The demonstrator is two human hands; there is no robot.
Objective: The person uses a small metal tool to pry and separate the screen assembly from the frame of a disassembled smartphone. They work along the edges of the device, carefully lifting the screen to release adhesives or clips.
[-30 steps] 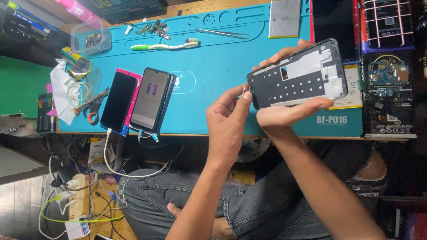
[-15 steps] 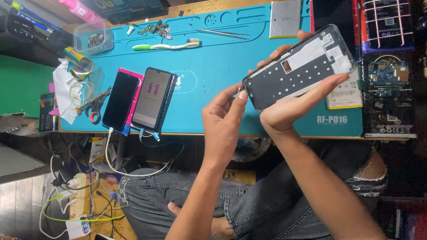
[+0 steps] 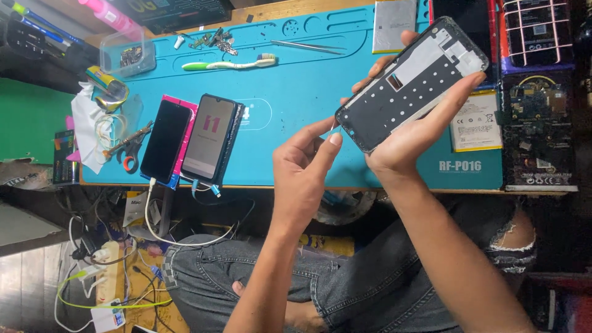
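A black rectangular phone frame [image 3: 412,84], stripped of its screen, is being held up above the blue work mat, tilting so that its top end is pointing up and to the right. Its inner face is showing: a dark plate dotted with small holes, a rectangular cutout near the middle, and pale grey patches toward the upper end.
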